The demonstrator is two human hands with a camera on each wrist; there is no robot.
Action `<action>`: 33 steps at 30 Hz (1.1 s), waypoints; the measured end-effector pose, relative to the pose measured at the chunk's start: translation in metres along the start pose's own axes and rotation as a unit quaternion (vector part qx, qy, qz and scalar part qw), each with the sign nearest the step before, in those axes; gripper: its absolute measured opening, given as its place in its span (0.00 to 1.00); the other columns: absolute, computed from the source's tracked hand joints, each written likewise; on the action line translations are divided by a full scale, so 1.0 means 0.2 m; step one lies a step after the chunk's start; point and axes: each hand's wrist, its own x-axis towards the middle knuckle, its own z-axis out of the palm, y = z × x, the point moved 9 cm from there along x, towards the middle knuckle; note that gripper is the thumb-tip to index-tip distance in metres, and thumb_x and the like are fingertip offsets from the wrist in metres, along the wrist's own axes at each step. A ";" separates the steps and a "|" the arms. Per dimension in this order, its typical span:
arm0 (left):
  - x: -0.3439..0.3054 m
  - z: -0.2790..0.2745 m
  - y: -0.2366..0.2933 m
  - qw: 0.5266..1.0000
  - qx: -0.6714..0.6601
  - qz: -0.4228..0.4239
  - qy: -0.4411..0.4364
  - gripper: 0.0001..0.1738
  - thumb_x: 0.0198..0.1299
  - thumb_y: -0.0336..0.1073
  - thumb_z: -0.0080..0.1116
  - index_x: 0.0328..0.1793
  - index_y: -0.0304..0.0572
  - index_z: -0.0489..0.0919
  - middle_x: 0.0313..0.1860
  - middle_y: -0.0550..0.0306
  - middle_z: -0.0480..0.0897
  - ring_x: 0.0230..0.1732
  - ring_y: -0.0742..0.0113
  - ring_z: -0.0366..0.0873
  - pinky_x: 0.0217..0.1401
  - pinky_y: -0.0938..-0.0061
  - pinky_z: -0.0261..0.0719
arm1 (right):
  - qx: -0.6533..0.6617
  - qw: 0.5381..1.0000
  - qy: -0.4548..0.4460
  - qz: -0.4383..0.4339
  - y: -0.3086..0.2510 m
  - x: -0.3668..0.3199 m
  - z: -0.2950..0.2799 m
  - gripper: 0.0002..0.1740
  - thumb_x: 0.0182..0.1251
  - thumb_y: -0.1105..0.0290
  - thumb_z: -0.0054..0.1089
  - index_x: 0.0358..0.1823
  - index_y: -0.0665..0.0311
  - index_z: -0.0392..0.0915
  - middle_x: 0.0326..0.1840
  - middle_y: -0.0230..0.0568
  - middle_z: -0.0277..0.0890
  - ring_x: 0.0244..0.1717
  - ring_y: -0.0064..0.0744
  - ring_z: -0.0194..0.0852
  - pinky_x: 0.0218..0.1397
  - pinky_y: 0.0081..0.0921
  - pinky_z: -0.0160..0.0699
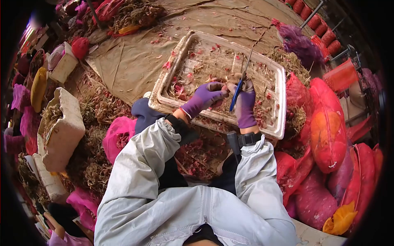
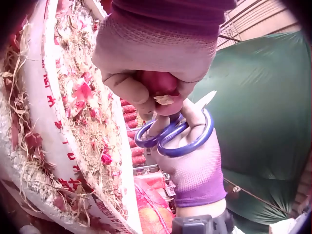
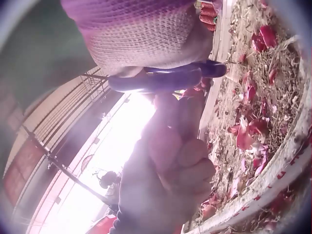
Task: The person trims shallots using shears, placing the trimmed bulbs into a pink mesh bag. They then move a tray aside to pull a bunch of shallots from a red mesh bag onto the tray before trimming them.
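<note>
Both hands wear purple gloves with pale, soiled palms. Over the white foam tray (image 1: 280,102), the left hand (image 1: 204,97) has its fingers curled round a small red bulb (image 2: 160,84), seen in the left wrist view with a dry, pale end. Close on its right, the right hand (image 1: 246,100) holds blue-handled scissors (image 1: 237,95), fingers through the loops (image 2: 187,141), the blades pointing away from the body. In the right wrist view the handles (image 3: 156,80) lie beside the bulb and the left hand (image 3: 165,170). Dry scraps and red skins cover the tray's floor.
Red net sacks (image 1: 328,127) are heaped at the right. A broken foam box (image 1: 63,131) with dry stalks stands at the left, near a pink net bag (image 1: 119,137). Beyond the tray lies a brown sheet (image 1: 135,57) with scattered skins.
</note>
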 end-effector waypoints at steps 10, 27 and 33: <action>-0.01 -0.01 0.06 0.999 -0.042 0.029 -0.007 0.19 0.64 0.44 0.54 0.52 0.37 0.76 0.31 0.59 0.82 0.17 0.81 0.70 0.17 0.85 0.66 | 0.096 0.989 0.027 0.108 0.06 -0.04 -0.12 0.13 0.57 0.78 0.60 0.44 0.63 0.71 0.26 0.33 0.75 0.21 0.21 0.73 0.23 0.15 0.73; 0.00 -0.13 0.11 0.994 -0.092 0.044 -0.024 0.22 0.67 0.48 0.46 0.51 0.33 0.74 0.34 0.60 0.78 0.30 0.80 0.72 0.32 0.85 0.70 | -0.422 0.896 -0.136 -0.016 0.04 -0.08 -0.07 0.42 0.45 0.45 0.71 0.54 0.67 0.65 0.41 0.44 0.74 0.43 0.37 0.74 0.48 0.30 0.72; -0.03 -0.06 0.16 0.997 0.004 0.061 -0.045 0.26 0.68 0.54 0.42 0.49 0.36 0.75 0.34 0.63 0.78 0.30 0.81 0.71 0.34 0.86 0.70 | -0.414 0.886 -0.184 0.099 0.09 -0.13 -0.04 0.40 0.47 0.49 0.71 0.56 0.67 0.67 0.40 0.41 0.75 0.39 0.30 0.72 0.47 0.25 0.70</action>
